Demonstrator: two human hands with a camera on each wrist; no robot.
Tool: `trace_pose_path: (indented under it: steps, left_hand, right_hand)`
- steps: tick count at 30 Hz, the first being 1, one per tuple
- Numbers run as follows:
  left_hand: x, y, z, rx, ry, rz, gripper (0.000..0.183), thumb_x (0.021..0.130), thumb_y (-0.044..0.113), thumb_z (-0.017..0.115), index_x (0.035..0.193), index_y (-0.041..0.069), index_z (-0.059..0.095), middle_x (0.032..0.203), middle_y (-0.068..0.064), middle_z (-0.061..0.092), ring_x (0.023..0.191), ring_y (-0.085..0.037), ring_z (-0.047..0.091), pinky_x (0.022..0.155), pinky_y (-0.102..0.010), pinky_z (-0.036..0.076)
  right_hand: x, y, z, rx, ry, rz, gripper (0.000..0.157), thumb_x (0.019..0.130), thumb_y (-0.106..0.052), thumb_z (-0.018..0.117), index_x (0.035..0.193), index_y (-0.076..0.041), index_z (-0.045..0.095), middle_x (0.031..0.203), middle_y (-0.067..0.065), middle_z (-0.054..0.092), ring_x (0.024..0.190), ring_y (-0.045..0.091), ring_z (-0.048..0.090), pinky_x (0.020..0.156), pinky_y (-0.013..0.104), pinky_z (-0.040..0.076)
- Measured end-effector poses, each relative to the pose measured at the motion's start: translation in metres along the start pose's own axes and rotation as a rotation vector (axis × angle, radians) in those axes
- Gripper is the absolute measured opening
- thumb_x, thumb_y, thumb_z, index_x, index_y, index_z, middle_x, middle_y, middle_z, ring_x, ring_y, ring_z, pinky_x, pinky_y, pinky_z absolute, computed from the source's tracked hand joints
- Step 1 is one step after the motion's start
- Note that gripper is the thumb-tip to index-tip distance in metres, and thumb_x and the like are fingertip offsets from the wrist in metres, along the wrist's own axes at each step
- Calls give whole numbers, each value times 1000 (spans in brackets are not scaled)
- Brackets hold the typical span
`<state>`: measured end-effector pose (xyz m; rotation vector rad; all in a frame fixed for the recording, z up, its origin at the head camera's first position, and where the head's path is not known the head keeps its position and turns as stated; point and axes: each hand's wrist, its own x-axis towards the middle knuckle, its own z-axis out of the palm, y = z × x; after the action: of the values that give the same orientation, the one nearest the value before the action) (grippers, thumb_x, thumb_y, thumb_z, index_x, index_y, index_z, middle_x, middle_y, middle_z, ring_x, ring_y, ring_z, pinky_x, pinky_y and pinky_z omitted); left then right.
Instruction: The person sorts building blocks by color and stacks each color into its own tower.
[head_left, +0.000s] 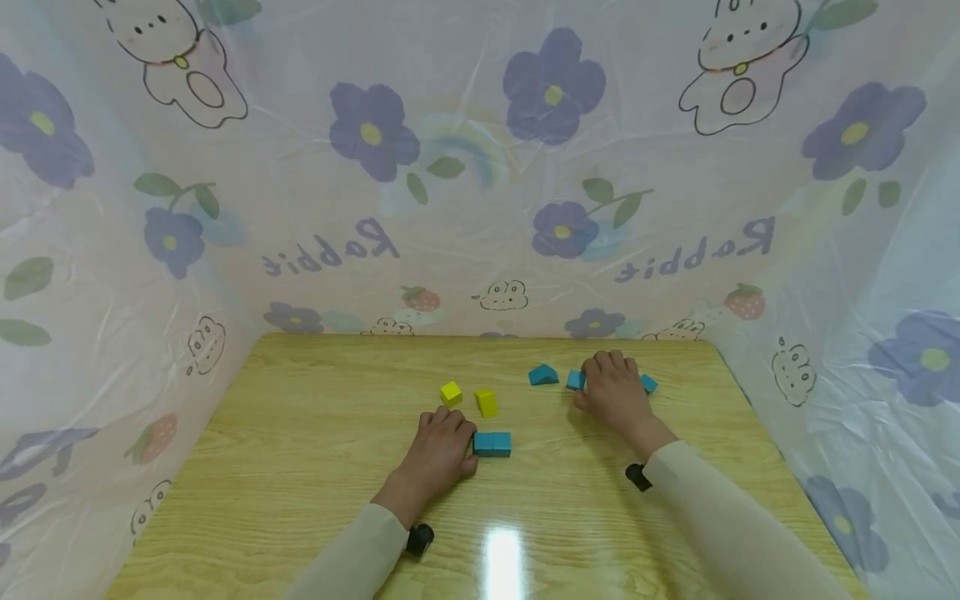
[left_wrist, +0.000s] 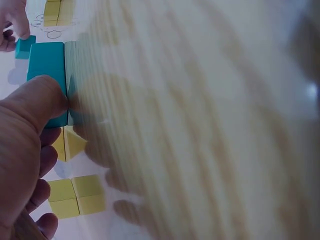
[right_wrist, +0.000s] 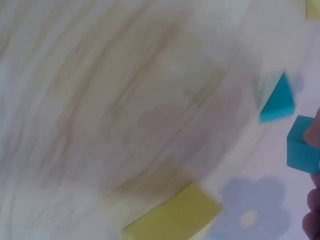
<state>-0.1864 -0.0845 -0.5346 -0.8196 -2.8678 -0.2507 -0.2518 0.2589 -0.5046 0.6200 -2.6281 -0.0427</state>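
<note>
- Hand, left [head_left: 438, 450]: I read thumb and fingers gripping the left end of the blue pair [head_left: 492, 445], two touching blocks on the table [head_left: 300, 433].
- Yellow cube [head_left: 451, 394]: just beyond those fingers.
- Yellow block [head_left: 486, 403]: behind the pair.
- Blue wedge [head_left: 543, 375]: apart, near the blue cube.
- Right hand [head_left: 617, 390]: I log a narrow pinch on the blue cube [head_left: 575, 380].
- Blue piece [head_left: 648, 384]: right of it, partly hidden.

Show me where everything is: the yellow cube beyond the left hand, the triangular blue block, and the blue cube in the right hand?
Yellow cube [head_left: 451, 394]: head view, middle of its visible faces.
Triangular blue block [right_wrist: 281, 104]: right wrist view, middle of its visible side.
Blue cube [right_wrist: 302, 155]: right wrist view, its lower face.
</note>
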Motion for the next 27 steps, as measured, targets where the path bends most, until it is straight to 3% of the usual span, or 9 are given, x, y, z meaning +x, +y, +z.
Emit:
trace_pose_path:
  steps: [3,7,16,21,27]
  left_hand:
    - [0,-1,1,0,-2,-2,33,96,40,74,116,13,71,109,0,63,101,-21,48,93,-43,38]
    - [0,-1,1,-8,-7,-6,34,96,39,74,117,13,71,110,0,63,102,-21,48,93,-44,39]
    - [2,-1,1,-12,-34,-17,35,97,40,72,120,14,71,113,0,64,106,-22,50,96,-44,38]
    - [4,-1,1,-15,-27,-21,35,97,40,72,120,14,71,113,-1,65,106,-23,50,96,-45,39]
    - [3,-1,3,-8,-23,-24,36,95,41,74,119,14,72,113,0,65,107,-22,50,97,-45,40]
  right_hand:
    - [3,-16,-2,-21,49,-92,35,89,-28,79,100,-3,57,95,14,53,85,32,42,76,44,34]
    - [5,-33,-4,-26,38,-143,38,88,-31,80,102,-2,59,97,13,53,88,31,43,79,44,36]
    - [8,-57,-9,-11,2,-182,40,88,-33,82,105,-3,62,102,11,56,94,31,48,84,45,41]
    - [12,-78,-15,39,29,-212,41,85,-34,86,103,-7,62,100,8,55,92,29,47,82,43,40]
    - [18,-110,-21,149,-3,-228,34,86,-33,81,105,-10,65,104,6,58,96,26,46,84,42,38]
